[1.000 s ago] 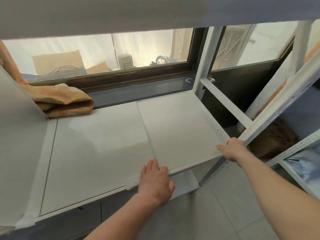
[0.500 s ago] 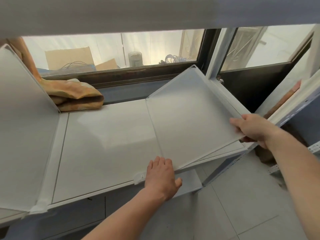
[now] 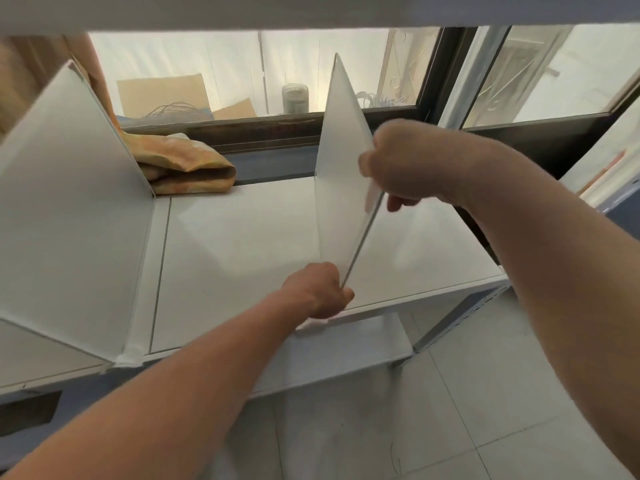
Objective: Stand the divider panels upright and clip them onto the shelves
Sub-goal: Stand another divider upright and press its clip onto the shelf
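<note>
So the white shelf is taking up most of the view, running left to right under a dark-framed window, with another shelf board hanging across the top edge. Over on the left, one divider panel is already standing upright on the shelf, with its bottom front corner sitting in a white clip at the shelf's front lip. Behind it, a folded orange cloth is lying at the back of the shelf, right beside that panel's rear edge.

Near the middle, a second divider panel is standing nearly upright, leaning a bit to the right, its bottom edge resting on the shelf surface. The person's right hand is gripping the panel's front edge about halfway up, fingers curled closed around it, though it's blurry so the exact finger placement is hard to tell. The left hand is closing around the panel's bottom front corner, right at the shelf's front edge. Below, pale floor tiles are showing.
</note>
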